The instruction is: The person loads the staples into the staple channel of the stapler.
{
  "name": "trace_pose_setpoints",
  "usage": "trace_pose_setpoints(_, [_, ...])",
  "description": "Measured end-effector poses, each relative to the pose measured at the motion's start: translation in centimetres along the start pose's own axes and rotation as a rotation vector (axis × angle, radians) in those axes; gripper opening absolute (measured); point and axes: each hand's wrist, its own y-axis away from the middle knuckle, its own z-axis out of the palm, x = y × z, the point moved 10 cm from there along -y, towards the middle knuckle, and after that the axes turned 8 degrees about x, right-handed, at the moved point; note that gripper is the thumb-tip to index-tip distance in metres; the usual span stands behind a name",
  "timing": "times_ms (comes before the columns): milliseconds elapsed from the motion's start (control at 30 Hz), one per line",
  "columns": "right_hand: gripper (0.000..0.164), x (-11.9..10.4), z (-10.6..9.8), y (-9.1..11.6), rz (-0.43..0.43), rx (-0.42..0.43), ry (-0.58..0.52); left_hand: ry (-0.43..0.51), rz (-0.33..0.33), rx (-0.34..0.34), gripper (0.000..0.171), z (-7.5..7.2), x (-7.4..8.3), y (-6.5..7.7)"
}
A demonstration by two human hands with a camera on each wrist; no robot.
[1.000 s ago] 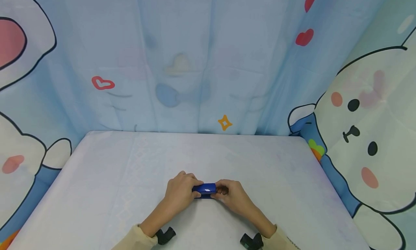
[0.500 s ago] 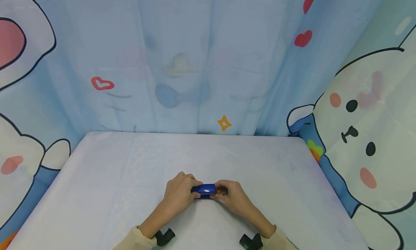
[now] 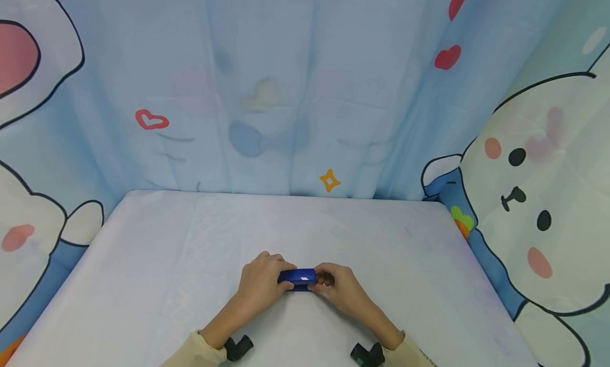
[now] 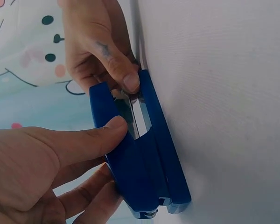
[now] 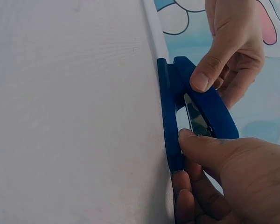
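A blue stapler (image 3: 300,275) sits at the near middle of the white table, between both hands. My left hand (image 3: 261,280) grips its upper arm, with the thumb along the side. In the left wrist view a small metal coil shows at the stapler's (image 4: 137,172) lower end. My right hand (image 3: 339,286) pinches the opposite end of the stapler. Its thumb reaches into the gap between upper arm and base, as the right wrist view shows at the stapler (image 5: 168,107). A metal strip is visible inside that gap. Several right fingers are partly hidden behind the base.
The white tabletop (image 3: 190,240) stretches around the hands to its far edge. Behind it hangs a light blue curtain (image 3: 267,54) with hearts and cartoon animals. Black wrist-camera mounts (image 3: 238,348) stick out by the sleeves.
Both hands keep their hold on the stapler. The left hand has shifted very slightly to the left; the head view has moved a little.
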Motion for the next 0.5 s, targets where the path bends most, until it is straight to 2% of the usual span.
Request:
trace_pose_setpoints(200, [0.019,-0.5,0.2,0.1,-0.029,-0.005,0.002,0.004,-0.009,-0.004,0.033,-0.2,0.1,0.2])
trace_pose_setpoints(367, [0.023,-1.1,0.3,0.3,-0.091,-0.019,0.031,0.006,0.037,0.016,0.037,-0.8,1.1,0.8])
trace_pose_setpoints(500, [0.031,-1.1,0.1,0.5,-0.088,-0.025,0.074,0.026,0.072,0.014,0.047,-1.5,1.4,1.4])
